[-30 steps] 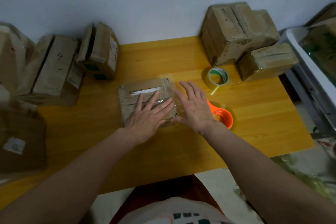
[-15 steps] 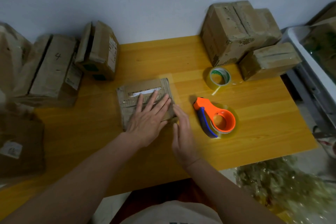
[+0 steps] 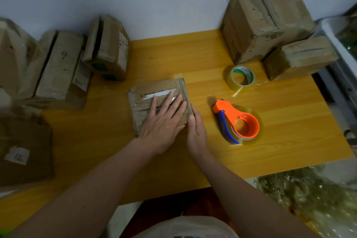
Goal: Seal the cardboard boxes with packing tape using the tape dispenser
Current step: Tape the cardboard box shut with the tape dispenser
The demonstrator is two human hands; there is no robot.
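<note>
Currently, 1 small flat cardboard box (image 3: 154, 92) lies near the middle of the yellow wooden table (image 3: 280, 106), its top crossed by shiny clear tape and a white label strip. Left hand (image 3: 163, 121) lies flat on the box's top, fingers straight and slightly spread, pressing down; nothing pinched. Right hand (image 3: 196, 131) stands on edge against the box's right side, fingers straight and held together, touching the cardboard there; nothing gripped.

Orange tape dispenser (image 3: 238, 121) with a blue handle rests on the table just right of the right hand, apart from it, a clear roll mounted on it. Loose roll of clear tape (image 3: 241, 77) stands further back, near the dispenser, with a short tail of tape on the tabletop.

Far right corner: 2 cardboard boxes (image 3: 266, 23), the larger one behind, the smaller one (image 3: 301, 56) touching its front. Left side: several more worn boxes, 1 marked "4" (image 3: 58, 65), 1 leaning box (image 3: 110, 46) beside it. Right edge: white bin (image 3: 336, 31), contents blurred.
</note>
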